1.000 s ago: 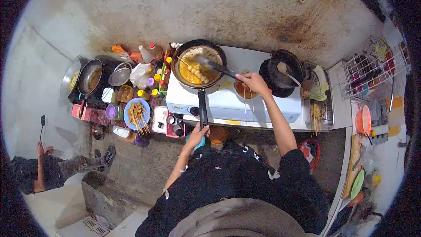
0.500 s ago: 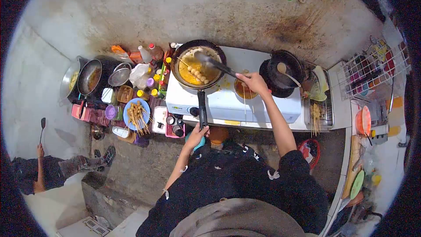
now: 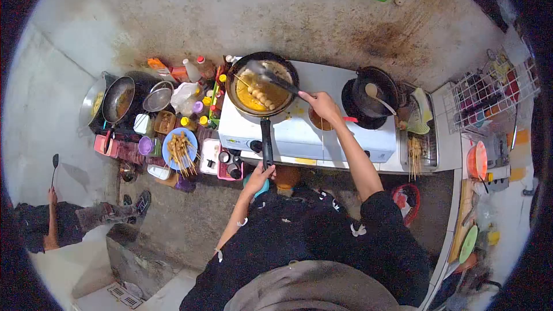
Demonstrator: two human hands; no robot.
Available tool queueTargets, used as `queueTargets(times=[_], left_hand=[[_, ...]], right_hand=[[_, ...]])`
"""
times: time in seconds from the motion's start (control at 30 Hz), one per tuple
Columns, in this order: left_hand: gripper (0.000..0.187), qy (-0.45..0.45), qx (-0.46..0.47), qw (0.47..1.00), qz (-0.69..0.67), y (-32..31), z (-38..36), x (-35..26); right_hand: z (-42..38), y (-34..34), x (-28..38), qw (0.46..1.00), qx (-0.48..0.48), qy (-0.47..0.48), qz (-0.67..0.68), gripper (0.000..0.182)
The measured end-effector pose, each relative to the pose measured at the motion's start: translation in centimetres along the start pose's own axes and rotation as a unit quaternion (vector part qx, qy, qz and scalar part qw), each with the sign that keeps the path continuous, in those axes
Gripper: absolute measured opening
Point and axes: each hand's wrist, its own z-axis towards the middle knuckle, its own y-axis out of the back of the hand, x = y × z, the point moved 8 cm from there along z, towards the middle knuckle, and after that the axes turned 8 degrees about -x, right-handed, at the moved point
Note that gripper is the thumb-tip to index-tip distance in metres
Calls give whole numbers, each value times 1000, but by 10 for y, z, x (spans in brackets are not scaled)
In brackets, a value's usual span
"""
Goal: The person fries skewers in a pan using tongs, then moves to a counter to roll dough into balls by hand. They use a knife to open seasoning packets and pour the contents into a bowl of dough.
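A frying pan (image 3: 234,93) sits on the left burner of the white gas stove (image 3: 322,148), a yellow egg-like mixture (image 3: 249,101) frying inside. Across the mixture lies a skewer of round balls (image 3: 264,98). My left hand (image 3: 262,179) is wrapped round the end of the pan's black handle. My right hand (image 3: 322,106) grips a black-handled cooking spoon (image 3: 282,83); its head is over the far side of the pan, blurred by motion. Below my right hand, partly covered, is a small bowl of brownish-orange liquid (image 3: 318,121) with a stick in it.
A dark wok (image 3: 368,112) with a wooden-handled spoon (image 3: 380,99) stands on the right burner. Skewers fill a blue plate (image 3: 168,161) at left, near bottles and pans. More skewers (image 3: 415,158) lie right of the stove. A person (image 3: 52,219) at far left holds a dark utensil.
My right hand has shifted slightly left and up, and the spoon's head has moved left over the pan. My left hand stays on the pan handle.
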Motion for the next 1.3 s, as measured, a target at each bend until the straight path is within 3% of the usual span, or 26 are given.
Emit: queueTargets(times=[0.07,0.17,0.3,0.4,0.5,0.6,0.7,0.77,0.9,1.0,1.1,1.17,1.3], left_hand=[[19,3,-1,1000,-10,1,0,5],[19,1,-1,1000,6,1,0,0],[19,-12,5,1000,2,1,1,1],[19,-10,8,1000,-2,1,0,2],[20,-3,2,1000,-6,-1,0,-1],[20,-3,-1,1000,-2,0,-1,0],[20,-4,3,1000,7,0,0,0],[20,0,-1,1000,2,0,-1,0],[19,-9,3,1000,5,-3,-5,-8],[18,-6,3,1000,10,-2,-1,-5],[17,-4,-1,1000,5,0,-1,1],[17,-4,4,1000,8,-1,-1,0],[16,-11,2,1000,4,-1,0,0]], right_hand=[[2,8,4,994,-91,51,-4,50],[-5,5,11,998,-8,47,-34,51],[-2,3,3,998,-36,46,34,51],[-5,10,0,992,-85,61,-69,51],[-13,7,-1,998,-34,48,-35,50],[-15,16,-2,996,-84,26,7,47],[-16,14,-1,996,-46,16,-74,44],[-20,14,3,999,-31,7,35,43],[-17,14,0,999,-45,-7,21,44],[-23,21,15,998,-36,42,-19,44],[-22,19,10,998,-45,6,41,43],[-14,11,3,997,-32,23,-59,44],[-18,10,4,1000,-15,-1,-8,44]])
